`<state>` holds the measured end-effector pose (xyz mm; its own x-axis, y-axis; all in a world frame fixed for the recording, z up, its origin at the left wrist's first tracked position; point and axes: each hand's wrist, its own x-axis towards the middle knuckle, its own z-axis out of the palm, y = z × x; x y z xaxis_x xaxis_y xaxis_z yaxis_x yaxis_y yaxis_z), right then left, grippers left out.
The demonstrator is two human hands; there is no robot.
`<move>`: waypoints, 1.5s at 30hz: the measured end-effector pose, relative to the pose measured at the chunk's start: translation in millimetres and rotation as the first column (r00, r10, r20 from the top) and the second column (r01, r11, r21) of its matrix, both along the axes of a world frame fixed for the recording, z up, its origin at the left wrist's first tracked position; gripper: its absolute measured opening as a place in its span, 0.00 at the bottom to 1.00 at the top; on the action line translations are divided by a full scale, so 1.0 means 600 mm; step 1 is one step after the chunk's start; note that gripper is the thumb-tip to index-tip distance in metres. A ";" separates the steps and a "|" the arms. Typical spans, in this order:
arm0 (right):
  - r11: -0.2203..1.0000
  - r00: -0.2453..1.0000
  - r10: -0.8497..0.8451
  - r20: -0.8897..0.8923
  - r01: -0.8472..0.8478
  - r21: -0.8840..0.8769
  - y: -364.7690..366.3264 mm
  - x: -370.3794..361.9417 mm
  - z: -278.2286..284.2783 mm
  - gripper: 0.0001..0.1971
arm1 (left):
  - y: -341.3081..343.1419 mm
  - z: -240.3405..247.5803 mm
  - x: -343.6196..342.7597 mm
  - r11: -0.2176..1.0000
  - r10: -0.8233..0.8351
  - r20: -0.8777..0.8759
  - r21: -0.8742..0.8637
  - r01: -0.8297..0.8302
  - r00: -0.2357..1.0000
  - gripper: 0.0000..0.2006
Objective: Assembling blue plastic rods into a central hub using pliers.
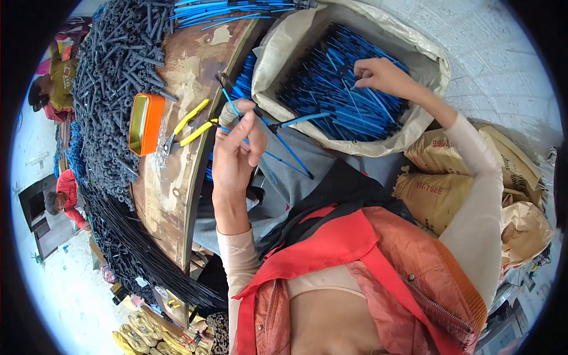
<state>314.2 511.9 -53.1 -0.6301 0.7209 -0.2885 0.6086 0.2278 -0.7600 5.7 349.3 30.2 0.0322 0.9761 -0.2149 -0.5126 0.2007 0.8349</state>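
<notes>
My left hand (239,145) is closed, thumb against fingers, around a few thin blue rods (284,145) with black ends, which stick out at several angles. A wrap covers one of its fingertips. Over the large pale woven sack (436,68) at the right, my right hand (380,77) has its fingers curled together. Whether something small is pinched there is hidden. Many blue rods (337,65) with black tips fill the sack. Left of my left hand, pliers with yellow handles (192,125) lie on the wooden table (168,198) beside an orange-rimmed box (155,124).
A big heap of dark grey plastic tubes (112,77) covers the table's far left side. Long black rods (136,248) lie toward the near left, and more blue rods (231,9) at the far edge. Brown paper sacks (438,198) stand at the right. Two other people sit beyond the table.
</notes>
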 end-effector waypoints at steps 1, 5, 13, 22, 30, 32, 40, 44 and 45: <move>1.000 1.000 -0.004 0.003 0.004 0.011 -0.001 0.007 0.024 0.10 | 0.010 0.003 0.005 1.000 0.021 -0.060 0.009 -0.021 0.998 0.12; 0.989 0.985 -0.077 -0.156 0.095 0.112 -0.016 0.017 0.116 0.10 | 0.050 0.018 0.059 0.998 0.062 -0.084 -0.022 -0.065 0.995 0.15; 0.989 0.932 0.147 -0.331 -0.139 0.050 -0.070 -0.094 0.193 0.11 | 0.062 0.029 0.111 0.972 0.214 -0.254 0.150 -0.181 0.943 0.12; 0.784 0.954 0.179 0.241 -0.286 0.551 -0.018 -0.041 -0.177 0.10 | -0.058 0.153 -0.012 0.903 0.398 -0.090 0.214 -0.373 0.913 0.08; 0.868 0.856 0.178 0.486 -0.369 0.332 0.024 -0.025 -0.161 0.08 | -0.045 0.111 0.023 0.974 -0.064 -0.418 -0.223 -0.035 0.906 0.12; 0.932 0.977 0.112 0.184 -0.167 0.322 0.017 -0.017 -0.112 0.09 | -0.014 0.078 0.009 0.990 -0.030 -0.311 -0.139 -0.015 0.950 0.13; 0.925 0.981 0.066 -0.185 0.009 0.379 -0.040 -0.042 0.140 0.08 | 0.026 0.072 0.044 0.970 0.242 -0.304 0.085 -0.227 0.921 0.14; 0.929 0.953 0.122 -0.276 -0.012 0.369 -0.085 -0.100 0.235 0.08 | 0.027 0.090 0.093 0.950 0.288 -0.266 0.200 -0.240 0.920 0.21; 0.887 0.927 0.212 -0.308 -0.050 0.460 -0.097 -0.116 0.241 0.08 | 0.030 0.087 0.107 0.925 0.347 -0.269 0.257 -0.280 0.899 0.19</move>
<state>244.5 453.8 91.6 -0.7270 0.6244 0.2855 0.2715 0.6433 -0.7158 70.1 367.3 82.2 -0.3172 0.9474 0.0430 -0.2347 -0.1224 0.9643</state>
